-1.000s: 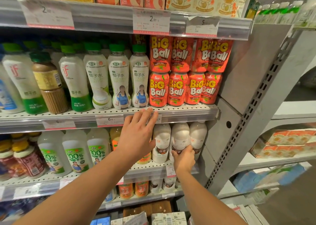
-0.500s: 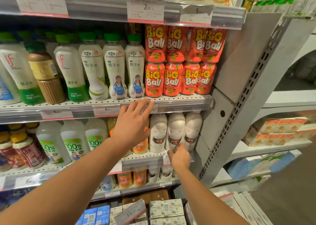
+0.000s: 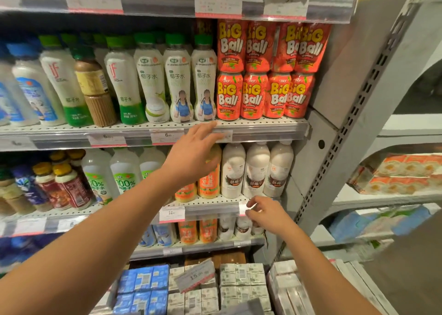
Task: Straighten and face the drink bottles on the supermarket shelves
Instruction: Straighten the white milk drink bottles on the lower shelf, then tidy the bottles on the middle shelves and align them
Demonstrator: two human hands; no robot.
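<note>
Three white coconut-milk bottles point(image 3: 256, 168) stand side by side at the right end of the middle shelf point(image 3: 215, 203), labels facing out. My right hand point(image 3: 265, 215) hangs just below them, fingers loosely curled, fingertips at a price tag point(image 3: 242, 208) on the shelf rail, holding no bottle. My left hand point(image 3: 193, 152) reaches up with straight fingers, fingertips resting on the rail of the upper shelf point(image 3: 263, 132). It partly hides an orange juice bottle point(image 3: 210, 183). Above stand green-capped coconut water bottles point(image 3: 177, 82) and stacked red Big Ball cans point(image 3: 254, 94).
A grey slotted upright point(image 3: 346, 128) ends the bay on the right, with another shelf unit beyond it. Small bottles point(image 3: 208, 231) fill the shelf below. Blue and white carton packs point(image 3: 241, 281) with a loose price sign point(image 3: 195, 276) sit at the bottom.
My right hand let go of the middle white bottle and dropped to the shelf rail below it. My left hand stayed on the upper shelf edge. The view tilted down slightly.
</note>
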